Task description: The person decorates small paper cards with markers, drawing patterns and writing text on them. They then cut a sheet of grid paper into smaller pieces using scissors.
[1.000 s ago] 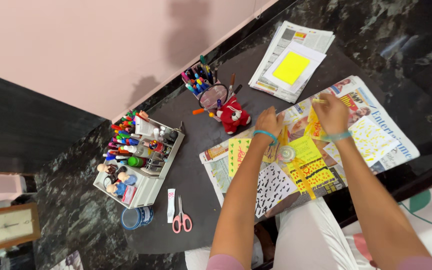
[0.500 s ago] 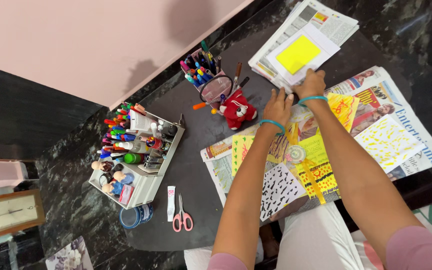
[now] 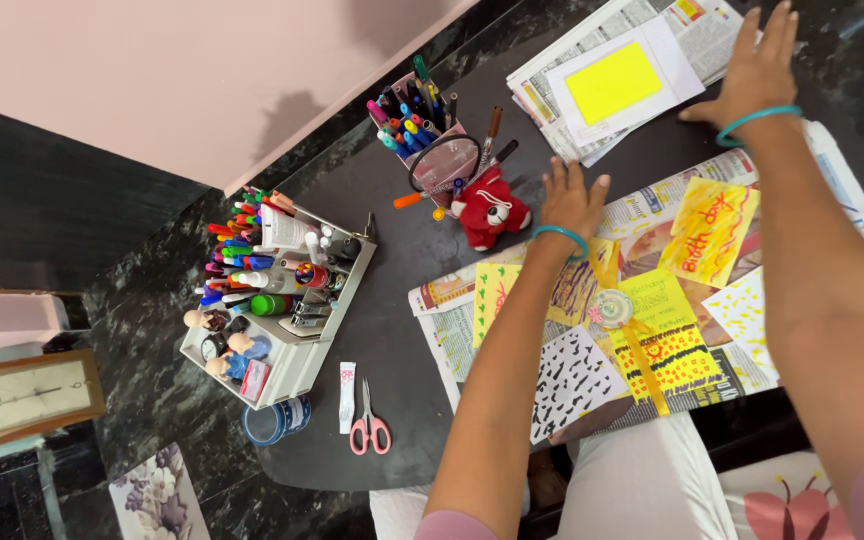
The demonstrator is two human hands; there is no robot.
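My left hand (image 3: 569,200) lies flat with fingers spread on the newspaper (image 3: 452,310), just right of a small red plush toy (image 3: 490,212). My right hand (image 3: 752,70) reaches far forward, open, its fingers at the right edge of a stack of papers topped by a white sheet with a bright yellow square (image 3: 612,82). Both wrists wear teal bangles. Beneath my arms sit decorated yellow cards (image 3: 709,232), a black-and-white spotted sheet (image 3: 574,380) and a ribbon roll (image 3: 612,307) with a yellow ribbon trailing down.
A clear holder of markers (image 3: 422,125) stands behind the toy. A white organiser tray (image 3: 277,300) full of pens, bottles and small figures sits at left. Pink-handled scissors (image 3: 369,425), a small tube (image 3: 347,396) and a tape roll (image 3: 272,420) lie near the table's front edge. A clock (image 3: 27,397) is lower left.
My right hand has left the cards and reached forward to the far stack of papers. My left hand has slid forward toward the plush toy and flattened. The view has shifted closer.
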